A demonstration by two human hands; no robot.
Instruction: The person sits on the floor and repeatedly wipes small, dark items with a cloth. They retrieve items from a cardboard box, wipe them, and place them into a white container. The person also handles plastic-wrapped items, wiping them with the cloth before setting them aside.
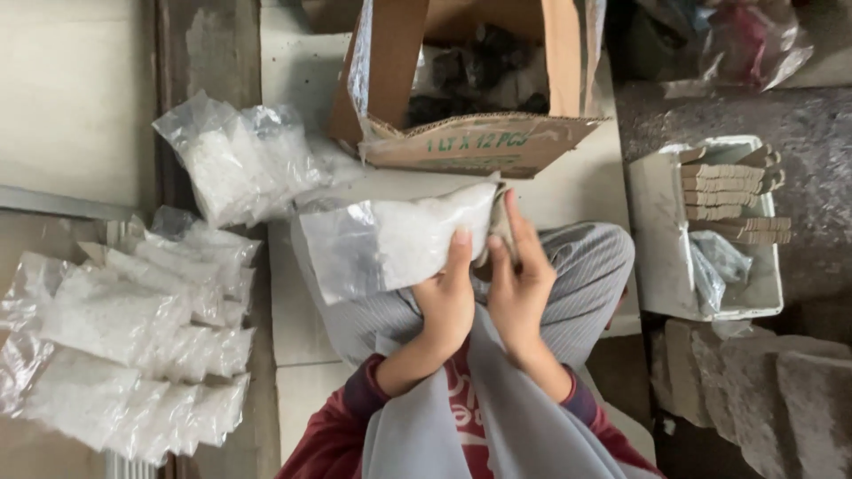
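Between both hands sits a clear bag of white granules (pixel 399 239), the left hand (pixel 446 306) gripping its lower edge and the right hand (pixel 517 288) curled around its end. Just beyond them stands an open cardboard box (pixel 470 142). Well off to the left hand's side lies a pile of filled bags (pixel 133 337); right of the right hand sits a white tray (pixel 657 231).

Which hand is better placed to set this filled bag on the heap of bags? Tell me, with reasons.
Left, probably. The left hand grips the clear bag of white granules, whose loose end points toward the heap of filled bags on that side. The right hand only pinches the far end.
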